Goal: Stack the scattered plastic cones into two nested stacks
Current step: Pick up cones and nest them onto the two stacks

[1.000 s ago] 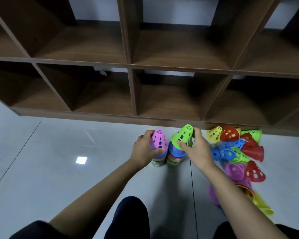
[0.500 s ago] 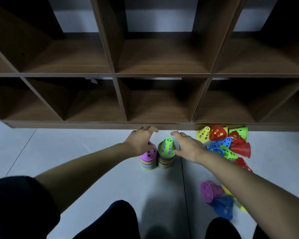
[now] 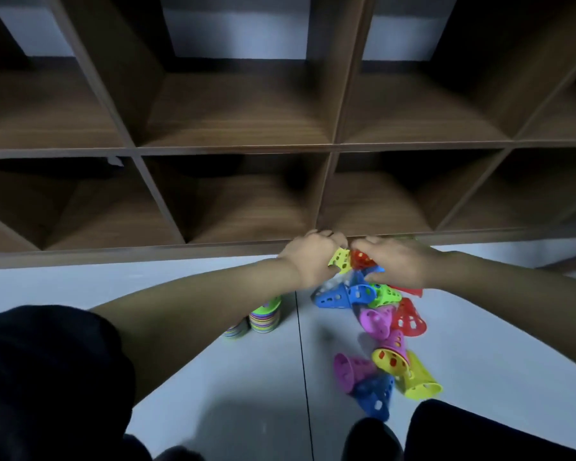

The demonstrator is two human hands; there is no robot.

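Observation:
Two nested stacks (image 3: 265,316) of coloured cones stand side by side on the floor, mostly hidden behind my left forearm. To their right lies a loose heap of perforated cones (image 3: 376,314) in blue, green, red, purple and yellow. My left hand (image 3: 313,254) grips a yellow cone (image 3: 340,260) at the far end of the heap. Right beside it, my right hand (image 3: 396,261) curls over a red cone (image 3: 361,258). Both hands are close to the shelf's bottom edge.
A dark wooden cubby shelf (image 3: 213,251) runs across the back, its base resting on the pale tiled floor (image 3: 213,377). My dark-clothed knees (image 3: 479,434) fill the bottom corners. More loose cones (image 3: 393,371) lie near my right knee.
Both hands have left the two stacks and moved right to the far end of the loose heap. The left has taken a yellow cone, the right a red one. My view swung right.

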